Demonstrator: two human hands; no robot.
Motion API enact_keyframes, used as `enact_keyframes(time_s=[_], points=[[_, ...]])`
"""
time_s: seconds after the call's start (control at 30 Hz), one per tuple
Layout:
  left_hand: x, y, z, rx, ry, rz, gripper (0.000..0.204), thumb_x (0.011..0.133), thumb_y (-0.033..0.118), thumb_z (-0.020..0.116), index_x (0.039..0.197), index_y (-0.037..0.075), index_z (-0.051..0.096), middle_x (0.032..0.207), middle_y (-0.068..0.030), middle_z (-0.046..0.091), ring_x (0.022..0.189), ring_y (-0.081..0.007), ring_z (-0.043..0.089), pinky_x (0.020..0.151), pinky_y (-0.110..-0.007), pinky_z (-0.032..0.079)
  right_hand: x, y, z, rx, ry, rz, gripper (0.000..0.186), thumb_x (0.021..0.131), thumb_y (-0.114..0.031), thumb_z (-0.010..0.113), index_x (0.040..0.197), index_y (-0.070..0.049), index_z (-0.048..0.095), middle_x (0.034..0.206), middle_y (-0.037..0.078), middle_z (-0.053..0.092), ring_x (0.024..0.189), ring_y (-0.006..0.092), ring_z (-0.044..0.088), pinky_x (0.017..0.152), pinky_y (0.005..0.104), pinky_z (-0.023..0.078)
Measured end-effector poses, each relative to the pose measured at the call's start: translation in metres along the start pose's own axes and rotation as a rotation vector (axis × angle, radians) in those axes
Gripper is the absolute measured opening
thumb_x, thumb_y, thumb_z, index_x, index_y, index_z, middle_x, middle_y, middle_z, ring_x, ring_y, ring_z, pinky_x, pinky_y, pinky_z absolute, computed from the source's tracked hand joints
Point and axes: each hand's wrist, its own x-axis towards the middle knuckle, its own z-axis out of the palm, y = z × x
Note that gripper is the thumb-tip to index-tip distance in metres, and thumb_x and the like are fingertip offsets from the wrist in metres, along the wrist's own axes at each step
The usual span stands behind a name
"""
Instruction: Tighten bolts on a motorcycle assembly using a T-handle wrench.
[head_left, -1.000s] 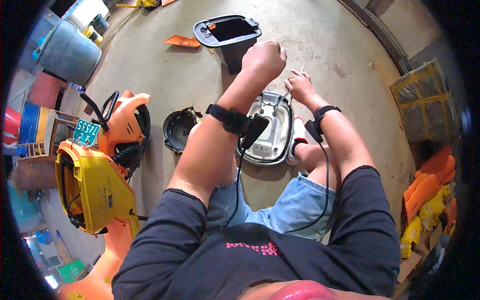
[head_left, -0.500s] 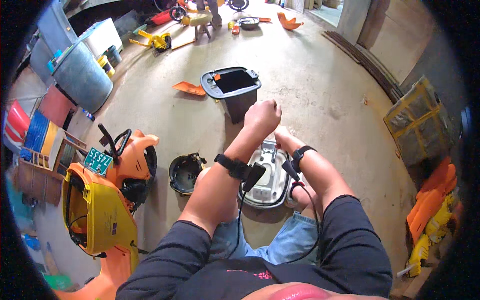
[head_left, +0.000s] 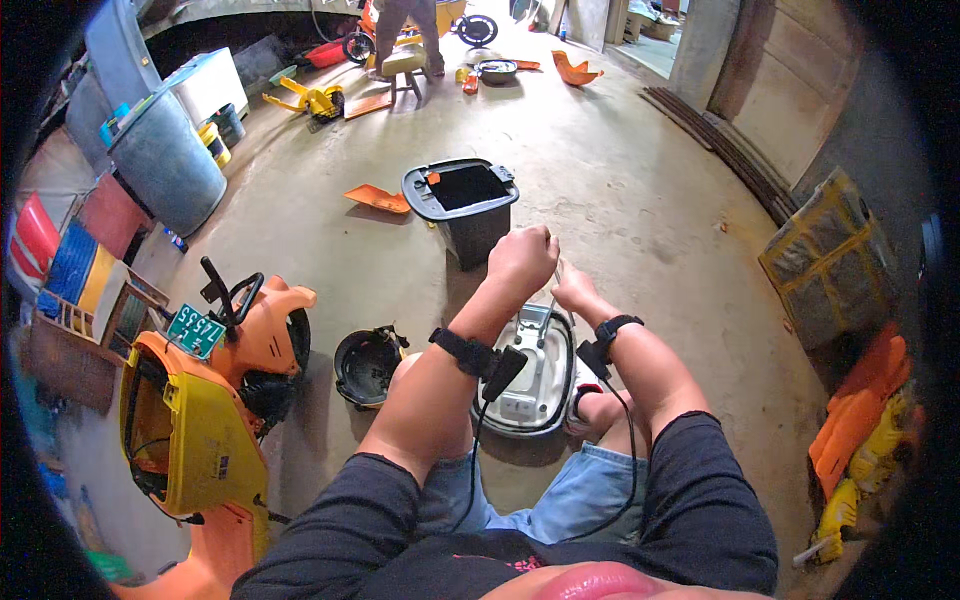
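Observation:
My left hand [head_left: 524, 256] is closed in a fist, its knuckles up. Just to its right and slightly nearer, my right hand [head_left: 580, 289] is closed too, its fingers pinched together. Something thin and pale seems to run between the hands, but its kind is too small to make out. Both hands hover over the far end of an upturned scooter seat [head_left: 524, 385], whose whitish underside and metal hinge plate [head_left: 533, 321] face up between my feet. Beyond my left hand stands a black under-seat storage box [head_left: 462, 226] with a wide rim.
An upturned helmet [head_left: 366, 371] lies left of the seat. Further left are orange and yellow scooter bodywork [head_left: 200, 420] and a large blue barrel [head_left: 168, 165]. An orange panel [head_left: 377, 199] lies by the box. A person [head_left: 405, 35] stands far off near a stool [head_left: 404, 62]. Orange panels [head_left: 862, 400] lie right.
The view has tilted up a little, showing more of the far person's legs. My hands stay close together over the seat's hinge end, and slightly more of the hinge shows.

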Motion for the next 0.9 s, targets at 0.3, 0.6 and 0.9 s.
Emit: enact_keyframes(time_s=[0.3,0.6,0.9], points=[[-0.003,0.007,0.005,-0.017,-0.013,0.0,0.031,0.085,0.033,0.052,0.086,0.006,0.067,0.08,-0.0203,0.064,0.078,-0.0355,0.064,0.073,-0.044,0.051,0.051,0.035,0.052,0.04,-0.053,-0.224,0.03,0.078,-0.01,0.046,0.098,0.0,0.065,0.099,0.026,0.062,0.094,0.0363,0.061,0.08,0.0426,0.05],[-0.003,0.011,0.01,-0.009,-0.013,0.007,0.031,0.085,0.032,0.05,0.085,0.005,0.066,0.081,-0.0219,0.063,0.079,-0.0374,0.063,0.073,-0.045,0.051,-0.005,-0.005,-0.017,-0.441,-0.163,0.026,0.026,0.084,-0.018,0.05,0.103,-0.01,0.066,0.099,0.014,0.066,0.096,0.0281,0.063,0.079,0.0409,0.05],[-0.005,0.01,0.011,-0.014,-0.01,-0.001,0.032,0.085,0.032,0.05,0.084,0.005,0.066,0.08,-0.0216,0.064,0.078,-0.037,0.063,0.073,-0.046,0.051,-0.007,-0.01,-0.006,-0.324,-0.105,0.242,0.03,0.084,-0.014,0.05,0.111,-0.008,0.062,0.111,0.015,0.062,0.103,0.0298,0.06,0.079,0.0417,0.051]])
